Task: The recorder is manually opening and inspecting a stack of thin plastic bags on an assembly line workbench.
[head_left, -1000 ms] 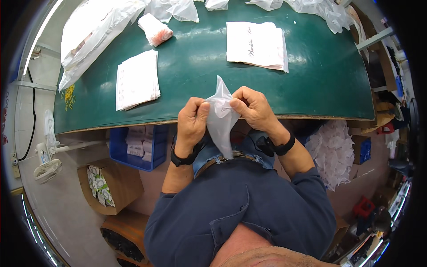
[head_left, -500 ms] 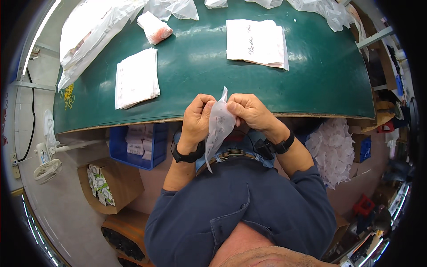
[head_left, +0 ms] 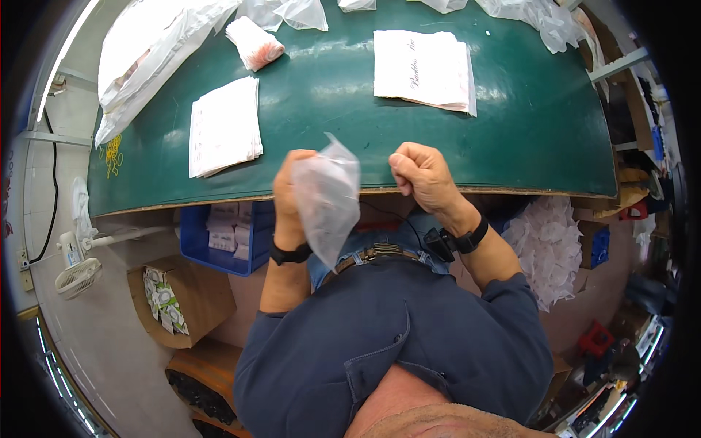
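My left hand (head_left: 290, 191) is closed on a translucent plastic bag (head_left: 327, 197), which hangs in front of my waist just off the table's near edge. The bag covers most of the fingers and is slightly blurred. To its right, my right hand (head_left: 425, 175) is closed, thumb against curled fingers, apart from the bag. What it holds, if anything, is hidden. On the green table (head_left: 321, 124), a stack of flat white bags (head_left: 225, 128) lies at left and another stack with dark script (head_left: 422, 71) lies farther back at right.
A rolled white-and-red bundle (head_left: 254, 44) and a large white plastic sack (head_left: 157, 58) lie at the back left, near yellow rubber bands (head_left: 112, 155). Below the table edge are a blue crate (head_left: 225, 237), an open carton (head_left: 182, 299), a small fan (head_left: 78, 277) and a heap of translucent bags (head_left: 546, 248).
My hands have parted. The left has moved left with the plastic bag, turning its broad side into view; the right has let go of the bag and shifted slightly right.
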Motion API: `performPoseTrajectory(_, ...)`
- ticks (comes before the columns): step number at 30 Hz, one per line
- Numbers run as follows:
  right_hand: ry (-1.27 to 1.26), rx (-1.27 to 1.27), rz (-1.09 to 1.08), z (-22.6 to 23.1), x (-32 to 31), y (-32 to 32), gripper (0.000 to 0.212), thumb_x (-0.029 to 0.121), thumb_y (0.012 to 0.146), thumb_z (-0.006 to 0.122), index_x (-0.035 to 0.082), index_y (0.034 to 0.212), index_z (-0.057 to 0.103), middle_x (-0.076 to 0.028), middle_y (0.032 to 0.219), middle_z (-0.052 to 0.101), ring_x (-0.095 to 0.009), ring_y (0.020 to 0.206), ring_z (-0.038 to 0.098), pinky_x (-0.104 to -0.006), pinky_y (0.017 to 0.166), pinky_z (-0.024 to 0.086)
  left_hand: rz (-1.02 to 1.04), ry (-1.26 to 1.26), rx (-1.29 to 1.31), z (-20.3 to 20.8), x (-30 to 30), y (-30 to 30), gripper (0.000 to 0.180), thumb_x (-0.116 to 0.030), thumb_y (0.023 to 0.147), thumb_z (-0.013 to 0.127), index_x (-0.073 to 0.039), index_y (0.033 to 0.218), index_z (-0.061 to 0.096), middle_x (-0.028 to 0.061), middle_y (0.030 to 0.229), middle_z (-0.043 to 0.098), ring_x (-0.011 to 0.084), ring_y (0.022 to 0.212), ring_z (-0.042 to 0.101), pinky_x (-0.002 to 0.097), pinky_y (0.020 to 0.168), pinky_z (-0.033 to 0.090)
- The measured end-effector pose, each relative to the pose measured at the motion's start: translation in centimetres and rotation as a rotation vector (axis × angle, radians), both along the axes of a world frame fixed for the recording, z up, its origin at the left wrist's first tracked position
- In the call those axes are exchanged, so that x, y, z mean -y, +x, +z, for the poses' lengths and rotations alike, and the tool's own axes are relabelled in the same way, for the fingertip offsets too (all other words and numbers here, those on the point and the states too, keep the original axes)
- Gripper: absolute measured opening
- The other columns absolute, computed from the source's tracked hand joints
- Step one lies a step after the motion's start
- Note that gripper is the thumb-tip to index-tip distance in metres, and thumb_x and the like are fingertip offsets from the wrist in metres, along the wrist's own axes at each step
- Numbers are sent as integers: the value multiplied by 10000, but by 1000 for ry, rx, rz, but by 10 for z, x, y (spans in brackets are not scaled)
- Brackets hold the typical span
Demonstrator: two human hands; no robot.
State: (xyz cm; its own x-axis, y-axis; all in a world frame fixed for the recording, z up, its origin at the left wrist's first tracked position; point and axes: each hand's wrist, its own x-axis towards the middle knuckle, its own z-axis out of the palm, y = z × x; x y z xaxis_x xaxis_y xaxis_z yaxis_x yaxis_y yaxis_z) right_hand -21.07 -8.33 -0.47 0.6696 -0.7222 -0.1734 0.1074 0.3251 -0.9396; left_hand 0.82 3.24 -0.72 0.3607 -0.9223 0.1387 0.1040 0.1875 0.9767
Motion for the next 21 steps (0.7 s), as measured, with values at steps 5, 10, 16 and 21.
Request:
performPoseTrajectory(5,-47,7,42,5,-13,7,252,202,1033,608,45,835,612,25,704,579,-42,584,503,-193,518,400,11,23,-118,-8,3,-14,285,-168,892,757,-30,1104,623,21,964,670,97,832,616,233,731,500)
performPoseTrajectory(10,-219,-27,110,5,-18,7,263,221,1043,609,50,843,612,31,708,577,-30,594,502,-193,529,401,72,-28,299,-23,14,-20,217,-228,989,678,-30,1062,627,7,925,649,80,788,585,242,693,485)
performPoseTrajectory(16,-286,-3,-117,0,-2,11,267,232,1046,609,44,857,615,26,727,591,-32,594,501,-193,537,402,-52,75,-261,-24,10,-35,282,-287,1084,547,-33,989,622,-21,823,608,50,730,520,247,637,450)
performPoseTrajectory(21,-67,83,-202,8,-7,23,261,220,1044,605,36,861,620,22,723,593,-32,589,495,-195,537,401,-48,149,-155,-23,8,-36,253,-260,1087,540,-33,996,603,-20,821,606,37,734,515,235,638,453)
